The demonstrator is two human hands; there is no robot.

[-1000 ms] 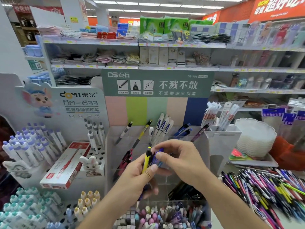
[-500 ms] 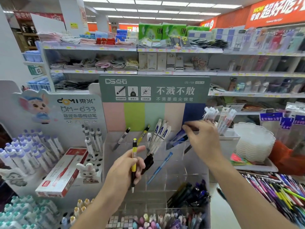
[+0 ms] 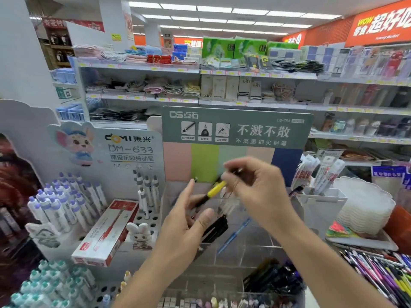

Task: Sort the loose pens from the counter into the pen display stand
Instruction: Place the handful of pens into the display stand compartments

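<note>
A yellow and black pen [image 3: 215,189] slants between my two hands in front of the clear pen display stand [image 3: 258,243]. My right hand [image 3: 258,192] pinches the pen's upper end. Below it, my left hand [image 3: 189,221] has its index finger and thumb spread, and the pen's lower end lies against its fingers. In the stand's compartments are black pens [image 3: 216,230], a blue pen [image 3: 235,236] and dark pens [image 3: 273,278] lower down. Several loose pens [image 3: 382,276] lie in a pile on the counter at the bottom right.
A white cartoon pen rack [image 3: 131,150] with purple-capped pens stands on the left, with a red and white box [image 3: 106,234] leaning on it. On the right are a white cup of pens [image 3: 320,203] and stacked white plates [image 3: 364,207]. Stocked shelves [image 3: 200,101] run behind.
My right hand came back from the stand's upper right slot and took the top of the yellow pen. My left hand's grip on that pen has loosened, and the view tilted down.
</note>
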